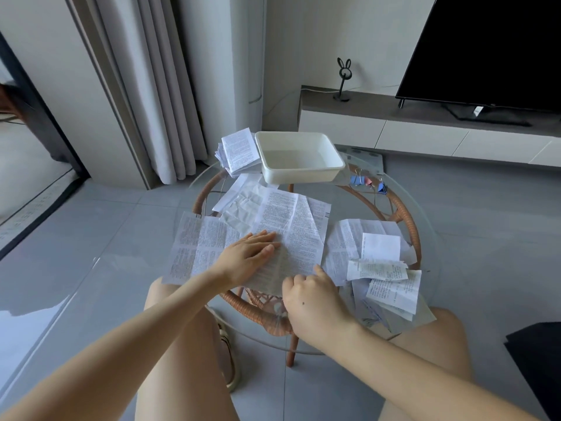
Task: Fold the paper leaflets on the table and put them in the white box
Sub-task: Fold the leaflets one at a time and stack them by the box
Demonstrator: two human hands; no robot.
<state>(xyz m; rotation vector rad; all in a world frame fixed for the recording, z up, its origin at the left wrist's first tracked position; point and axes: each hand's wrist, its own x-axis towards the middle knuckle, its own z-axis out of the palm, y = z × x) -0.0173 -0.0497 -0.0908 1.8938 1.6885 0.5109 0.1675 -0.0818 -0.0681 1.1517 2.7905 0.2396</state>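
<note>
White printed paper leaflet [303, 238] mid-fold: left grip [252, 256] flat, pressing; right grip [309, 302] pinches near edge. Next: crease, into white plastic box [300, 175].

- Forearms and knees are bare.
- The right hand [312, 302] has one small dark mole on its back.
- One foot wears a pale strapped sandal [227, 357].

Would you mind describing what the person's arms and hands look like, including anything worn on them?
Both forearms are bare as far as the frame shows, with no sleeves, gloves, watch or bracelet in view. The left hand shows no ring on its visible fingers. The right hand has a small dark spot on its back and no visible jewellery.
</note>
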